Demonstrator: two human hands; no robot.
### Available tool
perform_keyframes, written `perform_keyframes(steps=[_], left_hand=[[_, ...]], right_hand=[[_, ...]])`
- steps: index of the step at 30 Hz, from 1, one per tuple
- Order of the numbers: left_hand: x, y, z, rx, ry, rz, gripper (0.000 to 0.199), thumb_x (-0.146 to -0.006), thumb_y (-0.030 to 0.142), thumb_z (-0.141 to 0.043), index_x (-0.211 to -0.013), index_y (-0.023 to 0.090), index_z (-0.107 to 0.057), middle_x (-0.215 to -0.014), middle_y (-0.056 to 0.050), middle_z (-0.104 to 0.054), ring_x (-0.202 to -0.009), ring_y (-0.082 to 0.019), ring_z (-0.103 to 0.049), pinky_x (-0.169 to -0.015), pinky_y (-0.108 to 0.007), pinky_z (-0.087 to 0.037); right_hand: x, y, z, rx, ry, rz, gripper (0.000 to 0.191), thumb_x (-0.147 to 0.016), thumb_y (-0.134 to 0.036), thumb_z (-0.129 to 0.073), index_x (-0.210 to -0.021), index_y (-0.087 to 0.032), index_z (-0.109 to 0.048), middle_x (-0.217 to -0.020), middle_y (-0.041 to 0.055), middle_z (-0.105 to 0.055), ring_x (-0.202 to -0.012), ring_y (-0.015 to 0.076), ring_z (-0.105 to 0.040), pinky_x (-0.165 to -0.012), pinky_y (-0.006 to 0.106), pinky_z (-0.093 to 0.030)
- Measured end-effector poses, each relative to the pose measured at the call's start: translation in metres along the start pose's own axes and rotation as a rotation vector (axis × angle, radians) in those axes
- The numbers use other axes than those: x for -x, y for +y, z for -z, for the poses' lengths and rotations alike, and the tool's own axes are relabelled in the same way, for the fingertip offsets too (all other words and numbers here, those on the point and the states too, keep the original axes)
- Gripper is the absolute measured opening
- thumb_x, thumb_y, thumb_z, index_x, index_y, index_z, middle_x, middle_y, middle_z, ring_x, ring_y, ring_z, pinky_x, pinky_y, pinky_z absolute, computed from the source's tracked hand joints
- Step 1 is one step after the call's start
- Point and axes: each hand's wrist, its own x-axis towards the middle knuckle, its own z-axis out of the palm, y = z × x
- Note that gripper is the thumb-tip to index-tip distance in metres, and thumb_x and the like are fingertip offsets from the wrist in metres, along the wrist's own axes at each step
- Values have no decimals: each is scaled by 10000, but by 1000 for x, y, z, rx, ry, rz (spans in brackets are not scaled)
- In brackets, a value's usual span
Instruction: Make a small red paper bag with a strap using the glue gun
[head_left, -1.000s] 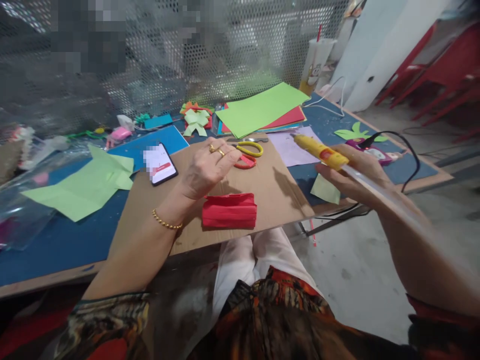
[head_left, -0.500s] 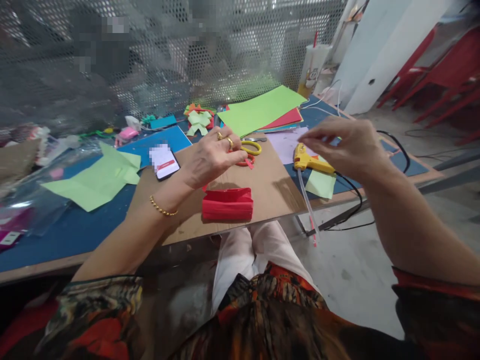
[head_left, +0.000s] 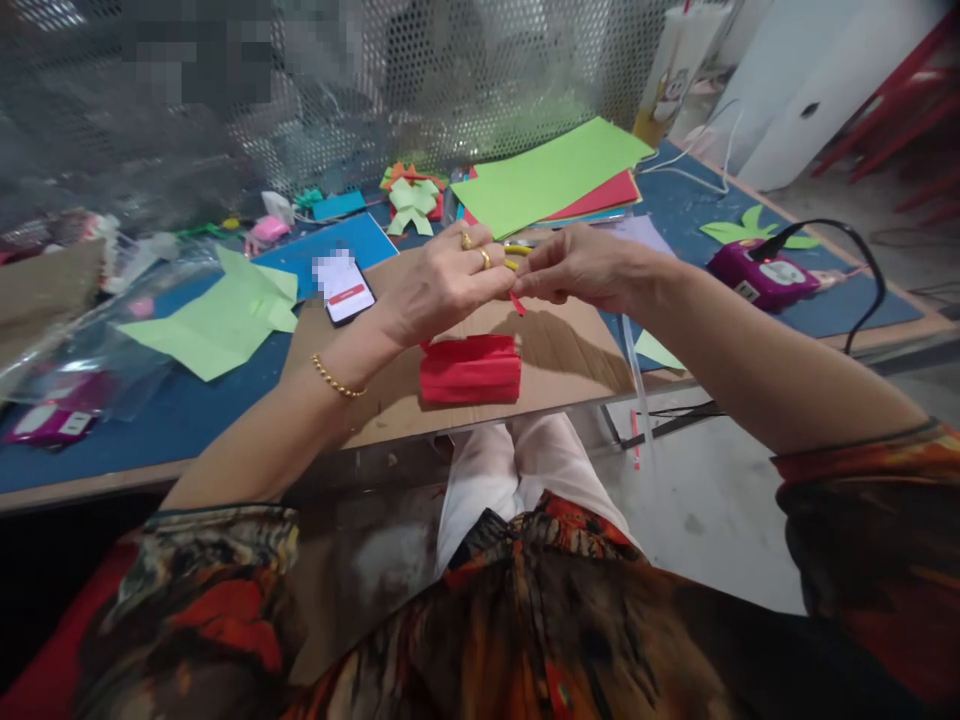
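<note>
My left hand (head_left: 454, 278), with gold rings, is closed in a pinch on a small red paper strip (head_left: 518, 304) above the cardboard. Meeting it at the same strip are the pinched fingertips of my right hand (head_left: 574, 266). Yellow-handled scissors (head_left: 517, 254) lie just behind the fingers, mostly covered. Nearer the table's front edge sits a folded red paper box (head_left: 471, 370), its top side ragged. My right hand and forearm hide the yellow glue gun, but its clear glue stick (head_left: 632, 350) pokes out below.
Cardboard (head_left: 390, 415) covers the table's front middle. A phone (head_left: 346, 288) and pale green paper (head_left: 217, 320) lie left. Coloured sheets (head_left: 555, 175) are stacked at the back. To the right are a purple power box (head_left: 761, 275) with a black cable, and a drink cup (head_left: 675, 75).
My right hand has moved left from above the glue gun to meet my left hand at the red strip. The view has shifted, bringing the purple power box into sight.
</note>
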Motion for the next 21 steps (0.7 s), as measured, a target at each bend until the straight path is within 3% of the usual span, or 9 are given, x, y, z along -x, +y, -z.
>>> perform_keyframes(steps=[3, 8, 14, 18, 21], left_hand=[[-2, 3, 1, 31, -2, 9, 378, -1143, 377, -402, -974, 227, -705, -741, -23, -570, -885, -252, -700, -851, -517, -611], [-3, 10, 1, 101, -19, 21, 437, -1155, 386, -346, -902, 224, -664, -766, -36, -597, -883, -240, -701, -867, -495, -608], [-5, 15, 6, 80, -39, 4, 451, -1155, 368, -342, -860, 223, -650, -774, -43, -589, -901, -245, -700, -843, -474, -593], [-9, 22, 13, -19, -97, -94, 506, -1159, 243, -257, -853, 196, -657, -782, -46, -591, -923, -233, -694, -842, -458, -570], [-15, 29, 21, -79, -205, -112, 527, -1158, 218, -231, -863, 188, -666, -818, -54, -606, -948, -231, -686, -859, -455, -554]], right_hand=[[-5, 3, -1, -68, -38, -63, 255, -877, -176, -834, -677, -145, -678, -544, -60, -532, -538, 57, -435, -520, 218, -316], [-8, 7, 2, -100, -151, -66, 329, -870, -300, -895, -710, -128, -665, -543, -69, -564, -544, 44, -454, -531, 193, -314], [-8, 2, 2, -119, -166, -115, 263, -872, -205, -873, -725, -129, -669, -535, -90, -547, -539, 33, -425, -538, 190, -306], [-13, 1, 1, -90, -160, -94, 185, -829, -121, -854, -748, -123, -688, -562, -87, -569, -523, 22, -409, -506, 171, -295], [-21, 0, 0, -55, -160, -87, 246, -790, -86, -837, -657, -144, -638, -541, -77, -557, -486, 24, -388, -460, 172, -290]])
